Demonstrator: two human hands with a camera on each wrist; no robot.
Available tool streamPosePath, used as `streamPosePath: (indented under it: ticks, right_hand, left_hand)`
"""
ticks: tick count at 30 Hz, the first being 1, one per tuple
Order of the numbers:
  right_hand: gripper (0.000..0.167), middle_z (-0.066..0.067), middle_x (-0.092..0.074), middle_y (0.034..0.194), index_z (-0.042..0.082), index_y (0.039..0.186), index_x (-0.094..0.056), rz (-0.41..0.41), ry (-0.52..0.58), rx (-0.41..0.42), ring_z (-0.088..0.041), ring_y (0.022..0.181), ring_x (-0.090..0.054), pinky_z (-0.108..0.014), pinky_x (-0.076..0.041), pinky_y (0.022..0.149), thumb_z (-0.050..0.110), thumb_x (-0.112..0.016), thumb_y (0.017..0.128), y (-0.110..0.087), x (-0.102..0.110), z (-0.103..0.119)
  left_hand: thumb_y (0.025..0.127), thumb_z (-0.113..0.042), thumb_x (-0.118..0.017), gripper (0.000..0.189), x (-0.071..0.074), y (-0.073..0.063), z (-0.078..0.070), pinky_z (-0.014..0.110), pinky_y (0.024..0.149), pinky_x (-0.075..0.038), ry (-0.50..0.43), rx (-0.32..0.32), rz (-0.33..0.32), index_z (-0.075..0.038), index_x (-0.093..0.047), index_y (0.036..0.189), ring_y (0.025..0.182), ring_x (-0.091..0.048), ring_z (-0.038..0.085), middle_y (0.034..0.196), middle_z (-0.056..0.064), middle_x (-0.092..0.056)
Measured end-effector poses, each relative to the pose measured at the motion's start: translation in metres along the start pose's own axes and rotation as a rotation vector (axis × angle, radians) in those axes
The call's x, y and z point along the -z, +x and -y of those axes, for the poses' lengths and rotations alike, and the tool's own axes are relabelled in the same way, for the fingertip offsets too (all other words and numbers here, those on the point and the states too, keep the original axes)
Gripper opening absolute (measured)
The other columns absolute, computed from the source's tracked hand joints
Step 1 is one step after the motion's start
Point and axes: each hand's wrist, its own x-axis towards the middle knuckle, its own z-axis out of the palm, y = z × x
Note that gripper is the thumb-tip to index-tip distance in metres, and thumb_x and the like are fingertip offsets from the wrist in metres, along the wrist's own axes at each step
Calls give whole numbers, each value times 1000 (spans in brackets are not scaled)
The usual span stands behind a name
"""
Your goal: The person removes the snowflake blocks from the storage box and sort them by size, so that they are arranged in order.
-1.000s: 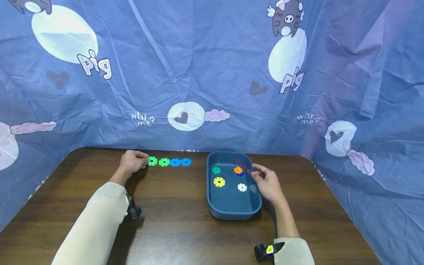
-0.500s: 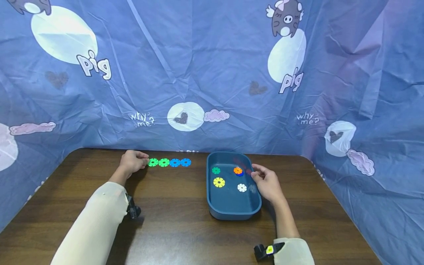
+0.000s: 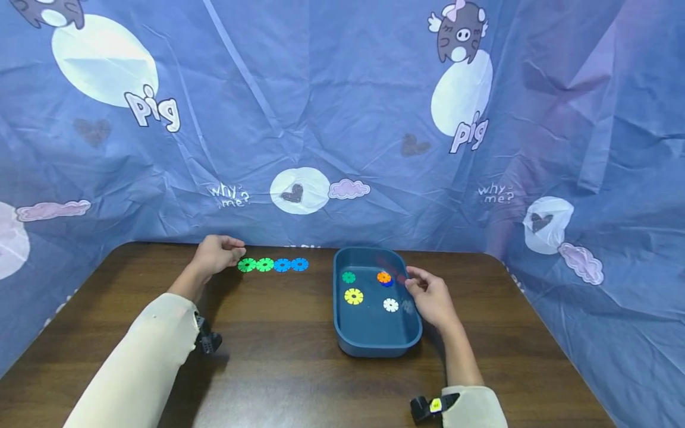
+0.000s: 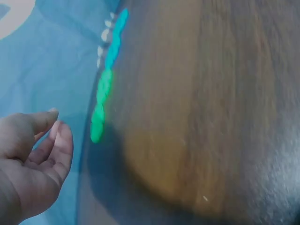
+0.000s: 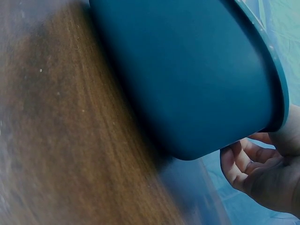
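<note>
My left hand (image 3: 218, 254) hovers just above the left end of a row of snowflake discs, thumb and fingertips close together with nothing seen between them. The row lies flat along the table's back: two green discs (image 3: 255, 264), then two blue discs (image 3: 291, 265), edges touching or nearly so. In the left wrist view, the hand (image 4: 40, 159) is apart from the near green disc (image 4: 97, 124). My right hand (image 3: 432, 297) holds the right rim of a dark blue basin (image 3: 379, 345); in the right wrist view, curled fingers (image 5: 229, 164) meet its outer wall.
Inside the basin lie a yellow disc (image 3: 354, 296), a white disc (image 3: 391, 305), a dark green disc (image 3: 349, 277) and an orange disc (image 3: 384, 277) over a dark blue one. A printed blue cloth (image 3: 342, 119) hangs behind the wooden table (image 3: 278, 368).
My left hand has come off the leftmost green disc and risen slightly. That disc now sits closer against its green neighbour. The right hand and the basin have stayed in place.
</note>
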Motion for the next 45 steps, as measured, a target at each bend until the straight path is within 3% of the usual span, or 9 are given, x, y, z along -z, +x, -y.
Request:
streamPosePath:
  ticks: [7, 14, 19, 29, 37, 45]
  right_hand:
    - [36, -15, -70, 110, 3, 138, -62, 5, -13, -15, -25, 98, -61, -34, -51, 82, 13, -59, 104, 0, 1, 0]
    - [36, -15, -70, 110, 3, 138, -62, 2, -16, -14, -25, 97, -62, -34, -51, 82, 13, -59, 104, -1, 1, 1]
    - [35, -16, -70, 109, 3, 138, -62, 4, -10, -4, -25, 96, -62, -33, -51, 81, 13, -59, 104, 0, 0, 0]
    - [35, -16, -69, 110, 3, 138, -62, 6, -9, -2, -26, 98, -62, -33, -51, 83, 13, -58, 105, -1, 0, 0]
    - [36, -16, -68, 113, 4, 140, -60, 14, -2, -19, -27, 102, -62, -39, -53, 87, 15, -56, 106, -1, 1, 0]
    - [36, -16, -69, 114, 3, 140, -60, 16, -2, -16, -28, 103, -63, -40, -54, 89, 14, -56, 106, -1, 1, 0]
  left_hand:
    - [98, -9, -68, 29, -19, 5, -36, 21, 59, -52, 113, -112, 74, 10, -68, 120, 75, -70, 25, 104, 22, -73]
    - [97, -13, -71, 22, -48, 6, -70, 38, 82, -55, 207, -226, 130, 0, -74, 114, 96, -70, 28, 104, 15, -75]
    - [98, -17, -71, 21, -66, 2, -90, 45, 89, -55, 227, -270, 190, -5, -74, 115, 99, -70, 29, 106, 11, -75]
    - [96, -10, -72, 19, -101, -8, -115, 40, 87, -57, 238, -411, 259, -2, -73, 113, 95, -70, 26, 102, 9, -75]
    - [96, -10, -73, 19, -132, -18, -134, 29, 79, -57, 242, -468, 349, -4, -72, 114, 89, -69, 17, 101, 5, -72]
    - [97, -14, -72, 22, -160, -24, -144, 29, 83, -57, 284, -504, 433, -8, -71, 118, 95, -69, 18, 109, 6, -73]
